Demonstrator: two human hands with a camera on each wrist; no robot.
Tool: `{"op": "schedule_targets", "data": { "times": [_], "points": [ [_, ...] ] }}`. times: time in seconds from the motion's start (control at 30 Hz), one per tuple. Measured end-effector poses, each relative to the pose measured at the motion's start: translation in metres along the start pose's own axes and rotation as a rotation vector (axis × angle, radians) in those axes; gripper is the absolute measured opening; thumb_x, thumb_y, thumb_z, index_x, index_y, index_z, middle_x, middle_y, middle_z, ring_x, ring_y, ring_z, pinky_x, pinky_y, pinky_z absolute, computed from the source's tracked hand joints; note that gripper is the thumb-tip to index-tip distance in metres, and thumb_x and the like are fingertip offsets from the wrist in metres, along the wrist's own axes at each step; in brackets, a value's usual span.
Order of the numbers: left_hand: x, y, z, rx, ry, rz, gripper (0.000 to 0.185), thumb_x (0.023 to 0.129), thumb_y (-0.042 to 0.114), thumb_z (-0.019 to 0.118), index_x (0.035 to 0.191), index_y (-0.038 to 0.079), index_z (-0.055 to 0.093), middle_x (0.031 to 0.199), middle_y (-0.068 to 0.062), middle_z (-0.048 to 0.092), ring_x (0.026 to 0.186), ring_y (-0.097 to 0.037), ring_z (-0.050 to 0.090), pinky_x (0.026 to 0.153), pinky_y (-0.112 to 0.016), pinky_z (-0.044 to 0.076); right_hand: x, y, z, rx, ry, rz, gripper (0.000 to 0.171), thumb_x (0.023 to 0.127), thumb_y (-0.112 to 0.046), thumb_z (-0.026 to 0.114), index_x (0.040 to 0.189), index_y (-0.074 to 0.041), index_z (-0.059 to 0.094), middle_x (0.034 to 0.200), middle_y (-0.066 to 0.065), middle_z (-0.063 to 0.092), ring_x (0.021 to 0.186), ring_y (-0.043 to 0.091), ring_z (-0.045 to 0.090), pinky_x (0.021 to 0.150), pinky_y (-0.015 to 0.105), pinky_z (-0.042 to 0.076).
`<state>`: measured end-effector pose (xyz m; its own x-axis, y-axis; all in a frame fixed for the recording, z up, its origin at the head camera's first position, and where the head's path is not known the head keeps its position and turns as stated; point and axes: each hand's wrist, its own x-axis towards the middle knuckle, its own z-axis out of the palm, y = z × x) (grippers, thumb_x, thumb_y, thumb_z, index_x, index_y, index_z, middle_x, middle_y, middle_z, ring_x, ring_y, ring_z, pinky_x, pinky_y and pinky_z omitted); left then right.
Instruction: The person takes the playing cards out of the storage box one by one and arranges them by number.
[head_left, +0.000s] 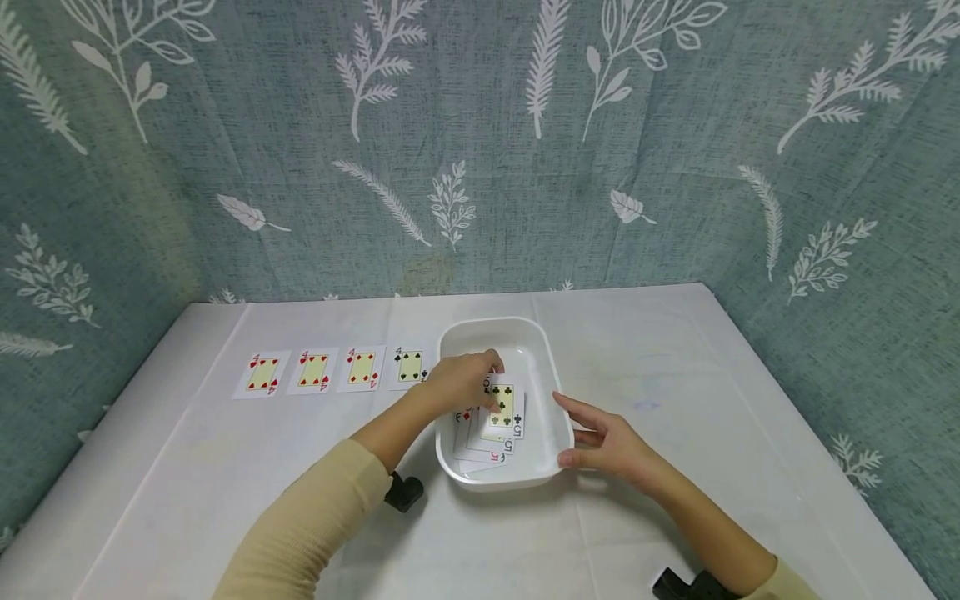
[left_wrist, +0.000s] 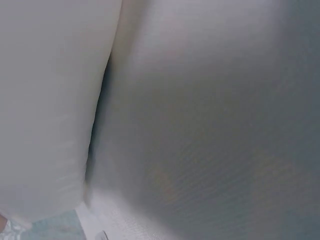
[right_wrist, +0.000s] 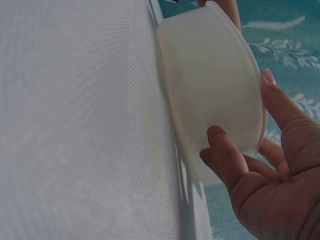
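A white plastic tray [head_left: 502,483] stands on the table with several overlapping playing cards inside. My left hand [head_left: 463,382] reaches in over the left rim and pinches the edge of the top club card [head_left: 504,407] between thumb and fingers. Part of that card is hidden by the hand. My right hand [head_left: 611,443] holds the tray's right side, thumb and forefinger at the rim; in the right wrist view, its fingers [right_wrist: 226,155] lie against the outer wall [right_wrist: 207,85]. The left wrist view shows mainly blurred white surfaces, with no cards in it.
Left of the tray, several face-up cards stand in a row: a heart card [head_left: 262,375], another heart card [head_left: 313,372], a diamond card [head_left: 362,369] and a black-suited card [head_left: 408,367]. A leaf-patterned curtain [head_left: 510,208] surrounds the white-covered table [head_left: 645,350] at the back and sides.
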<state>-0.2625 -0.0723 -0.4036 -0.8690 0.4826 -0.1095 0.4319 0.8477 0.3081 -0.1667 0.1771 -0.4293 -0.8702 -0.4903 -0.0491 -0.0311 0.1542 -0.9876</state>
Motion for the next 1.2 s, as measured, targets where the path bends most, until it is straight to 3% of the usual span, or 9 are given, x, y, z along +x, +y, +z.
{"op": "schedule_targets", "data": {
  "times": [0.13, 0.27, 0.33, 0.5, 0.6, 0.77, 1.0, 1.2],
  "points": [
    [-0.002, -0.001, -0.003, -0.162, 0.041, 0.028, 0.047, 0.078, 0.029, 0.078, 0.116, 0.017, 0.054, 0.111, -0.002, 0.065, 0.083, -0.013, 0.057, 0.074, -0.031, 0.047, 0.000, 0.000, 0.001, 0.016, -0.001, 0.013, 0.087, 0.078, -0.012, 0.078, 0.148, -0.004, 0.028, 0.149, 0.027, 0.029, 0.125, 0.044, 0.044, 0.085, 0.033, 0.053],
    [-0.005, -0.004, -0.004, -0.328, 0.125, 0.109, 0.041, 0.083, 0.018, 0.072, 0.119, 0.013, 0.052, 0.107, -0.006, 0.063, 0.091, -0.017, 0.060, 0.078, -0.033, 0.050, 0.001, 0.000, 0.001, 0.018, -0.002, 0.014, 0.088, 0.078, -0.013, 0.078, 0.148, -0.004, 0.027, 0.149, 0.027, 0.028, 0.126, 0.044, 0.044, 0.085, 0.033, 0.053],
    [-0.006, -0.006, -0.004, -0.370, 0.164, 0.147, 0.042, 0.085, 0.016, 0.070, 0.121, 0.013, 0.050, 0.110, -0.008, 0.062, 0.096, -0.020, 0.060, 0.081, -0.034, 0.050, 0.001, -0.001, 0.001, 0.017, 0.000, 0.015, 0.088, 0.078, -0.013, 0.078, 0.148, -0.004, 0.027, 0.149, 0.027, 0.028, 0.125, 0.044, 0.044, 0.085, 0.034, 0.053],
    [-0.008, -0.011, -0.003, -0.469, 0.234, 0.208, 0.045, 0.088, 0.014, 0.066, 0.128, 0.015, 0.046, 0.112, -0.012, 0.061, 0.087, -0.019, 0.060, 0.070, -0.029, 0.052, 0.001, -0.001, 0.001, 0.015, 0.003, 0.011, 0.087, 0.078, -0.011, 0.078, 0.148, -0.004, 0.027, 0.148, 0.028, 0.028, 0.125, 0.045, 0.044, 0.085, 0.033, 0.053],
    [-0.009, -0.014, -0.002, -0.577, 0.271, 0.209, 0.045, 0.088, 0.012, 0.066, 0.128, 0.014, 0.048, 0.109, -0.013, 0.062, 0.079, -0.016, 0.060, 0.065, -0.029, 0.054, 0.001, 0.000, 0.001, 0.023, -0.001, 0.008, 0.087, 0.078, -0.011, 0.078, 0.148, -0.003, 0.027, 0.148, 0.029, 0.028, 0.126, 0.045, 0.043, 0.085, 0.032, 0.053],
    [-0.011, -0.017, -0.001, -0.762, 0.331, 0.170, 0.044, 0.087, 0.012, 0.068, 0.128, 0.012, 0.052, 0.112, -0.012, 0.062, 0.076, -0.016, 0.061, 0.069, -0.041, 0.055, 0.000, 0.000, 0.000, 0.031, -0.015, -0.021, 0.088, 0.078, -0.012, 0.078, 0.148, 0.000, 0.026, 0.147, 0.031, 0.027, 0.125, 0.046, 0.043, 0.084, 0.032, 0.053],
    [-0.012, -0.023, -0.008, -0.954, 0.297, 0.154, 0.045, 0.086, 0.007, 0.068, 0.128, 0.008, 0.052, 0.105, -0.017, 0.062, 0.077, -0.016, 0.062, 0.074, -0.050, 0.053, -0.001, 0.000, 0.000, 0.025, -0.013, -0.012, 0.087, 0.078, -0.013, 0.078, 0.148, -0.003, 0.027, 0.149, 0.027, 0.027, 0.125, 0.045, 0.043, 0.084, 0.033, 0.053],
    [-0.020, -0.031, -0.016, -0.938, 0.240, 0.161, 0.046, 0.086, 0.003, 0.067, 0.129, 0.005, 0.052, 0.103, -0.018, 0.063, 0.076, -0.015, 0.061, 0.068, -0.038, 0.056, -0.001, 0.000, -0.001, 0.007, -0.005, -0.007, 0.087, 0.078, -0.015, 0.078, 0.148, -0.004, 0.027, 0.150, 0.025, 0.026, 0.125, 0.043, 0.045, 0.084, 0.033, 0.053]
  ]
}}
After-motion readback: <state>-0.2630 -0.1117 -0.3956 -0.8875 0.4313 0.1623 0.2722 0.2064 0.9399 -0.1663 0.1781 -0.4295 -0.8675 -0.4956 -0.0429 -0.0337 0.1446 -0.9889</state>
